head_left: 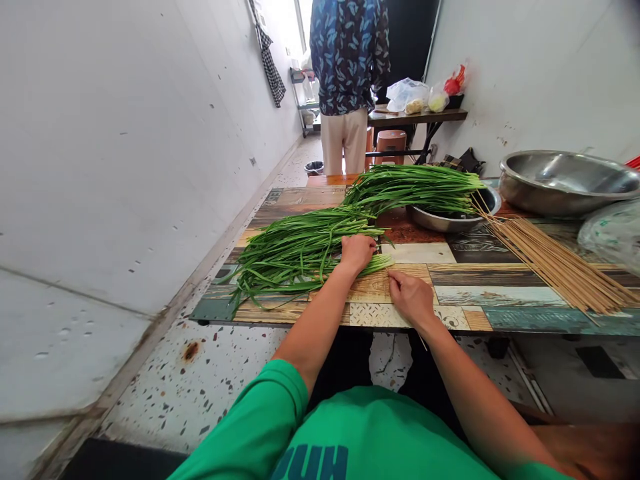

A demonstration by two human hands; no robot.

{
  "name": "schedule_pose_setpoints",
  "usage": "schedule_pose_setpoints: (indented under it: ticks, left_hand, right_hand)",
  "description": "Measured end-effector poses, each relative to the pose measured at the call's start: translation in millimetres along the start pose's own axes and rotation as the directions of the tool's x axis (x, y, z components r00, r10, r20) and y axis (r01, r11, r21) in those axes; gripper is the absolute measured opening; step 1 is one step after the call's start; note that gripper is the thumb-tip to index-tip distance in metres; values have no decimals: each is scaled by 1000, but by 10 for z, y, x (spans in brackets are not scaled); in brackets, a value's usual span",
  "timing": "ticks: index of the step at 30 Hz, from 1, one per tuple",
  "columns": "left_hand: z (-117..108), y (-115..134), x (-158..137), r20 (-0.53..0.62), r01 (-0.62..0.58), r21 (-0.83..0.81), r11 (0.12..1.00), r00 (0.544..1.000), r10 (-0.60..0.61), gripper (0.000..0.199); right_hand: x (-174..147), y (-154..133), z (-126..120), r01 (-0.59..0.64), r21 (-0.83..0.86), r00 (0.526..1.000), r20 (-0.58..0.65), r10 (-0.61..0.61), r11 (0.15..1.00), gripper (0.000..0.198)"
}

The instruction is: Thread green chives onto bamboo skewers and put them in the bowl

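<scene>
1 near pile of greens (295, 248) on the bench (500, 295), under a curled left hand (358, 253) whose grip is hidden, could spill off the edge if tugged, while the right hand (411, 293), pinching what looks like a stick (423, 343), risks pricking fingers.

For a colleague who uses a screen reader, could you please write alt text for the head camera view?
A person's left hand touches long green stalks on a wood-patterned table, the right hand near their pale ends. Behind, another green bundle lies partly over a metal bowl, with thin sticks to the picture's right and a co-worker beyond.
</scene>
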State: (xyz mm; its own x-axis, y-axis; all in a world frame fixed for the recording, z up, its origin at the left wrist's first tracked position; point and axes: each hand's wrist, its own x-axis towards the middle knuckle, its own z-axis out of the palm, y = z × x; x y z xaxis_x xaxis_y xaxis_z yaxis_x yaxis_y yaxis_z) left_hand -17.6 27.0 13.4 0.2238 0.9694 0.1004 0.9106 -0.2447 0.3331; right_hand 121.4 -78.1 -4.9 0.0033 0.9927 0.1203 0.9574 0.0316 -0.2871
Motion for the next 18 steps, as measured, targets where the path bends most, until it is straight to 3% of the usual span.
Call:
schedule_pose_setpoints:
  ticks: [5,18]
  left_hand:
    - [-52,-12,-38,-5,75,45,996,997,-75,21]
    - [16,-51,24,11,28,17,999,1000,-28,24]
  right_hand:
    - [3,-1,1,-3,3,1000,-1,3,1000,39]
    - [-3,12,-7,1,15,1000,12,-1,1000,39]
